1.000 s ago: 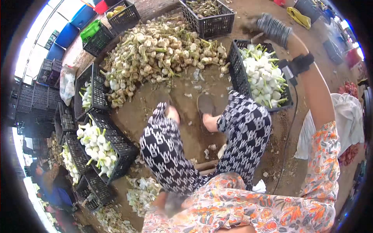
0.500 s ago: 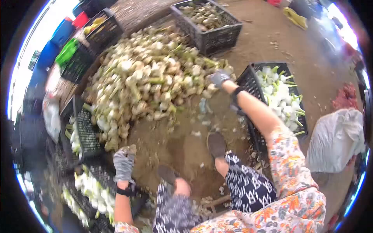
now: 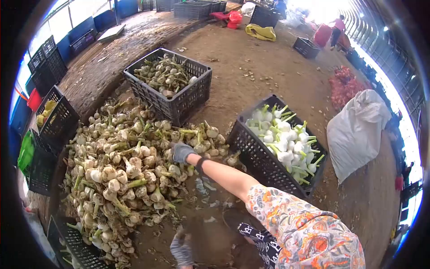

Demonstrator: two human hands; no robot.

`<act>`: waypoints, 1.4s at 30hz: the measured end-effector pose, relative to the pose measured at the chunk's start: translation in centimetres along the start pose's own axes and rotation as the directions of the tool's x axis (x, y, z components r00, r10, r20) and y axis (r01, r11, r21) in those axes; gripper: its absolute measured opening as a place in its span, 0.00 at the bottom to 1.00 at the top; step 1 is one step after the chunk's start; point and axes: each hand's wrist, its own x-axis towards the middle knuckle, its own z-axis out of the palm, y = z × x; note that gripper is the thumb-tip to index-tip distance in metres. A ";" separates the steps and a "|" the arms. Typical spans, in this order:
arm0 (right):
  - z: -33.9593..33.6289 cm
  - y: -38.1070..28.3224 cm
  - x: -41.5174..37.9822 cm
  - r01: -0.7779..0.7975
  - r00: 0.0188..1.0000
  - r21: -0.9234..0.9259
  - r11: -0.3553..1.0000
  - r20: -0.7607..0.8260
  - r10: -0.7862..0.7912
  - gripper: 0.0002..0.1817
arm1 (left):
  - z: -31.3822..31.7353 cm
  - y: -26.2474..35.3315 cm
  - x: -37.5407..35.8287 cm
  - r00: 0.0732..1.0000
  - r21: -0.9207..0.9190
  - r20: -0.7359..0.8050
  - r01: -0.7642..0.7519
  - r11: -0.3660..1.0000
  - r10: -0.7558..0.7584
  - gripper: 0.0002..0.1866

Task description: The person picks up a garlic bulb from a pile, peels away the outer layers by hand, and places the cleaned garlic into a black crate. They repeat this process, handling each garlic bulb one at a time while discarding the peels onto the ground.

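Observation:
A large heap of garlic bulbs (image 3: 121,175), with dirt and stalk stubs on them, lies on the ground before me. My right hand (image 3: 182,153), in a grey glove, reaches onto the heap's right side. Its fingertips are hidden among the bulbs, so their grip does not show. Lower down, my left hand (image 3: 181,252), also gloved, is held over bare soil near my feet. Its fingers look curled, with a blurred brownish patch at the tips that I cannot make out. Peeled white garlic (image 3: 291,141) fills a black crate (image 3: 268,168) to the right.
Behind the heap stands another black crate (image 3: 170,105) of unpeeled garlic. A white sack (image 3: 358,134) and red net bags (image 3: 345,87) are at the right. More crates (image 3: 56,119) line the left side, and one crate (image 3: 80,246) sits lower left. A person (image 3: 338,29) is far back.
My view has swung up and to the right. My right hand has moved from the heap's right edge further in among the bulbs. My left hand has come closer to the middle, in front of me.

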 end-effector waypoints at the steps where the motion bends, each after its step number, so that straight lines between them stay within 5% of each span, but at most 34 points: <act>1: -0.8 -1.7 -2.9 0.039 0.987 -0.017 0.999 -0.152 -0.042 0.25 | 0.1 0.7 0.1 0.997 -0.051 -0.071 -0.032 0.998 0.028 0.30; 3: -3.0 -5.6 -8.6 0.026 0.991 0.108 0.994 -0.136 -0.011 0.21 | 0.5 2.0 0.4 0.990 -0.192 -0.141 -0.057 0.980 0.030 0.30; 5: -1.3 -6.6 -13.5 0.342 0.908 0.093 0.935 -0.290 -0.304 0.21 | 1.4 5.4 0.1 0.991 -0.457 -0.125 -0.014 0.890 -0.049 0.27; 6: -1.2 -8.3 -16.4 0.323 0.940 0.076 0.944 -0.147 -0.309 0.21 | 1.8 6.8 -0.3 0.990 -0.613 -0.101 0.017 0.790 -0.100 0.25; 7: -0.9 -9.7 -19.7 0.327 0.942 0.051 0.944 -0.092 -0.321 0.21 | 1.9 4.2 0.6 0.996 -0.547 -0.034 -0.085 0.833 0.079 0.31; 8: -0.6 -10.6 -21.8 0.289 0.946 0.195 0.937 0.093 -0.311 0.23 | 1.9 4.2 0.6 0.996 -0.563 -0.028 -0.085 0.822 0.084 0.31; 9: 4.9 -8.6 -22.3 0.502 0.865 0.064 0.862 -0.053 -0.500 0.24 | 2.1 4.3 0.5 0.996 -0.579 -0.024 -0.086 0.811 0.088 0.31; 10: 3.7 -9.4 -24.7 0.509 0.860 0.127 0.851 -0.052 -0.507 0.24 | 2.5 4.9 0.4 0.996 -0.596 -0.020 -0.086 0.798 0.092 0.30; 11: 4.7 -8.8 -25.1 0.496 0.862 0.215 0.841 -0.010 -0.506 0.23 | 3.3 5.6 -0.4 0.998 -0.776 -0.008 0.031 0.631 -0.058 0.30; 13: 4.4 -8.5 -25.8 0.329 0.892 0.483 0.811 0.123 -0.435 0.23 | 2.6 6.5 -2.1 1.000 -0.714 -0.016 -0.028 0.700 0.023 0.30; 16: 2.1 -8.3 -25.6 -0.325 0.846 0.754 0.571 0.502 -0.180 0.24 | 2.7 5.4 -2.8 0.998 -0.696 -0.062 -0.030 0.718 -0.019 0.34; 18: 4.9 -7.3 -25.2 -0.012 0.929 0.737 0.675 0.258 -0.265 0.22 | 3.5 5.6 -3.7 0.986 -0.569 -0.136 -0.153 0.808 0.092 0.36; 19: 4.9 -7.4 -25.2 -0.029 0.924 0.759 0.651 0.268 -0.271 0.22 | 4.0 4.8 -3.2 0.958 -0.334 -0.229 -0.243 0.911 0.171 0.33; 22: 4.1 -7.3 -26.1 -0.086 0.905 0.769 0.633 0.326 -0.272 0.22 | 4.0 3.4 -3.4 0.952 -0.346 -0.227 -0.278 0.896 0.208 0.34; 23: 2.5 -7.9 -26.6 -0.104 0.895 0.738 0.666 0.361 -0.261 0.22 | 4.9 6.3 -4.2 0.960 -0.411 -0.280 -0.129 0.902 0.009 0.42; 24: 1.7 -8.1 -27.1 -0.122 0.885 0.707 0.696 0.395 -0.247 0.21 | 4.6 6.0 -4.5 0.963 -0.415 -0.266 -0.148 0.898 0.036 0.42; 25: 3.4 -7.5 -26.9 0.018 0.906 0.759 0.651 0.263 -0.331 0.21 | 4.0 5.4 -4.5 0.965 -0.419 -0.253 -0.169 0.892 0.064 0.42; 29: 6.3 -7.1 -25.9 0.134 0.913 0.714 0.688 0.182 -0.366 0.21 | 3.3 3.4 -3.9 0.930 -0.289 -0.347 -0.227 0.930 0.119 0.43; 36: 6.4 -7.3 -25.7 -0.084 0.864 0.680 0.728 0.414 -0.287 0.18 | 2.5 2.8 -4.7 0.937 -0.335 -0.292 -0.287 0.898 0.190 0.42; 39: 6.1 -7.2 -25.7 0.188 0.844 0.703 0.686 0.240 -0.479 0.19 | 1.5 1.4 -4.1 0.933 -0.258 -0.305 -0.275 0.926 0.192 0.41; 42: 5.9 -7.0 -25.7 0.137 0.833 0.668 0.731 0.321 -0.450 0.15 | 1.8 2.9 -5.0 0.959 -0.415 -0.258 -0.216 0.884 0.113 0.38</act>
